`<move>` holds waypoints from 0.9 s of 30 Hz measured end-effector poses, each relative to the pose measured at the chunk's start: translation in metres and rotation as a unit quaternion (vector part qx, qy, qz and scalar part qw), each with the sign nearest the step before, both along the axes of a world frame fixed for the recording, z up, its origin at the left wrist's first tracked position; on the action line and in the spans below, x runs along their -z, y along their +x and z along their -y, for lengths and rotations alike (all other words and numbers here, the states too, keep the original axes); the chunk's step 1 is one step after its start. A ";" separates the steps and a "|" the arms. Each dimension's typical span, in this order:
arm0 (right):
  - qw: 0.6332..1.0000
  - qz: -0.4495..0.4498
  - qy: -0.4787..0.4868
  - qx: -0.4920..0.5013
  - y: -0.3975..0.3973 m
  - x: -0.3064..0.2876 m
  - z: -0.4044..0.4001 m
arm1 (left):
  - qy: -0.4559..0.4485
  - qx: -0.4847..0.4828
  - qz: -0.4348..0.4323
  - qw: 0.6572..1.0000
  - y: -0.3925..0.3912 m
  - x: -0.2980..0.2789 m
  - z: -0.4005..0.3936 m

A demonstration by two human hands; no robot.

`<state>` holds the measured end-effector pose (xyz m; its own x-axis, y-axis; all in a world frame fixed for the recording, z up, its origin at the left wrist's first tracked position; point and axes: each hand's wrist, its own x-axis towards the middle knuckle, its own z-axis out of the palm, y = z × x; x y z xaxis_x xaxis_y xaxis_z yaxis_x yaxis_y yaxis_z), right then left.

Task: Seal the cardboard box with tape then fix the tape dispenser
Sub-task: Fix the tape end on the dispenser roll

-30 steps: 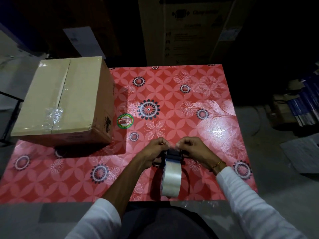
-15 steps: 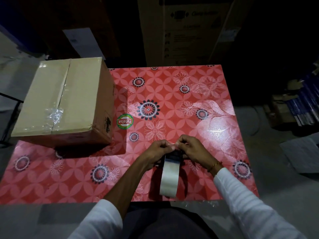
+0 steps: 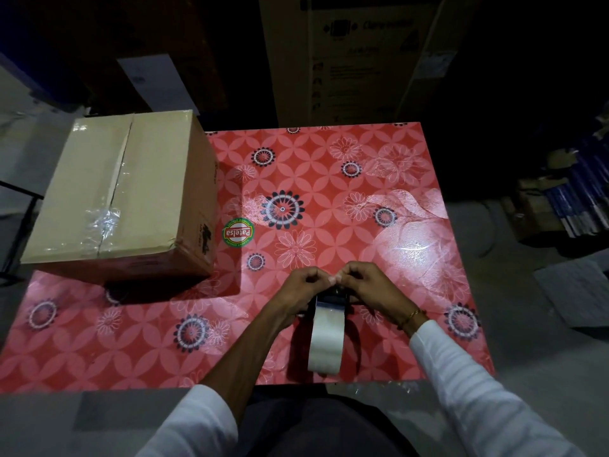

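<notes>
tape dispenser [image 3: 329, 328] stands near the table's [image 3: 329, 153] near edge, right of the cardboard box [image 3: 122, 196], its clear roll light, stiff and slick. left hand [image 3: 301, 288] and right hand [image 3: 367, 286] pinch the thin, sticky tape end [image 3: 332, 279] above its far end; that film probably creases easily, so the rigid frame is the safer hold.

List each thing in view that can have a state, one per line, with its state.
cardboard box: flaps closed, clear tape crumpled along the top seam, standing on the table's far left corner.
tape dispenser: standing on the table near its front edge, roll loaded.
tape roll: on edge in the dispenser.
left hand: fingers pinched together above the dispenser's front.
right hand: fingers pinched, fingertips meeting the left hand's.
table: covered with a red floral sheet.
</notes>
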<state>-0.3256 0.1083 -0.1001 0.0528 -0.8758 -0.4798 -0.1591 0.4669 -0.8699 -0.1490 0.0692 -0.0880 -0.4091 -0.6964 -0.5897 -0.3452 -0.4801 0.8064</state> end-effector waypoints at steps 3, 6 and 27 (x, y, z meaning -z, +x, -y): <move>1.000 -0.011 -0.002 -0.013 -0.001 0.001 0.000 | 0.000 -0.007 -0.002 1.000 -0.001 -0.002 0.000; 1.000 0.003 -0.001 0.014 0.002 0.002 -0.002 | 0.016 -0.030 -0.014 0.999 -0.002 -0.003 -0.003; 0.999 0.015 -0.008 0.048 0.000 0.013 -0.010 | 0.032 -0.045 -0.039 0.998 0.006 0.002 -0.009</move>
<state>-0.3261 0.1184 -0.1133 -0.0186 -0.8851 -0.4650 -0.0885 0.4647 -0.8810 -0.1435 0.0784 -0.0898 -0.3930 -0.6947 -0.6025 -0.2365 -0.5568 0.7963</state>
